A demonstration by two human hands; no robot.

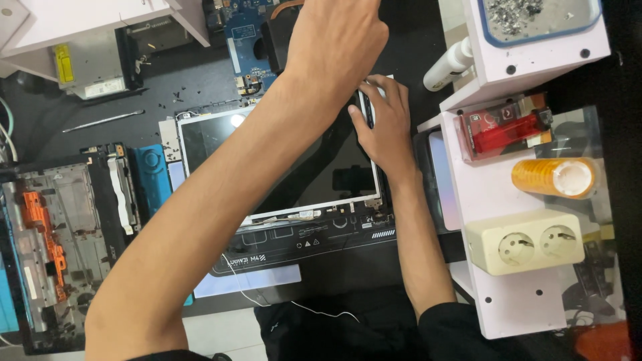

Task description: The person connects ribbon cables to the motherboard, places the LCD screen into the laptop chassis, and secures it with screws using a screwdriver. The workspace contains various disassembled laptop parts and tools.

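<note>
A: Bottom of frame first. What is seen nearest?

B: Two bare forearms are seen rising from the lower edge. A dark mat (314, 244) is laid across the lower centre, and a thin white wire (294, 306) is draped over its lower edge. At the far left an opened laptop chassis (57, 247) with orange parts is placed.

A: Centre?

B: A tablet screen panel (281, 167) with a white frame is laid flat on the mat, centre of frame. The right hand (384, 120) is pressed on the panel's upper right edge, fingers extended and close together, flat against the frame; nothing is seen to be gripped.

A: Left hand?

B: The left hand (334, 40) is held at top centre, above the panel's upper edge. The fingers are curled inward; the tips are cut off by the frame, so whether anything is pinched cannot be told.

A: Right side?

B: A white shelf (481, 194) is noted, with a cream double socket (525, 242), an orange tape roll (554, 177) and a red clear-cased box (501, 130).

A: Farthest?

B: A blue circuit board (246, 40) is seen at the top, a metal spudger (103, 121) at upper left, and a tray of metal scraps (538, 20) at upper right.
</note>
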